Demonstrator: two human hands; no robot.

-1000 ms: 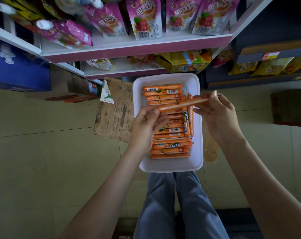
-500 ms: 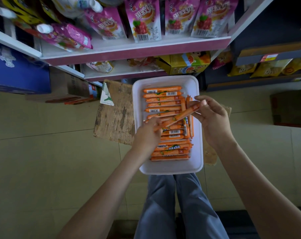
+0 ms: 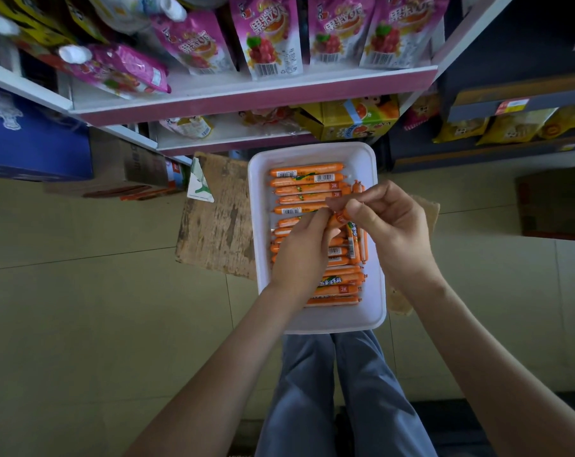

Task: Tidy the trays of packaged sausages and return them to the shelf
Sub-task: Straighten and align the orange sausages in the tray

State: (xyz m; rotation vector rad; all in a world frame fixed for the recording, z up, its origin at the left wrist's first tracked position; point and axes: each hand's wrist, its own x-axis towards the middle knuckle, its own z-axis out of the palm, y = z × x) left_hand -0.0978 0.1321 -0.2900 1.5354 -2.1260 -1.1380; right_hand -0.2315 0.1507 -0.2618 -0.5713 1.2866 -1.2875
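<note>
Orange sausage pinched by left hand and right hand (fingers curled) over white tray.

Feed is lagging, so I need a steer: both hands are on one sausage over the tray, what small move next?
Probably turn the sausage crosswise and lay it into the row. The left hand and right hand pinch it above the tray, where most others lie crosswise.

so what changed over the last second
The left hand and right hand kept hold of one sausage and drew together over the tray; it went from lying crosswise to mostly hidden between them. Tray and rows of sausages stayed put.
</note>
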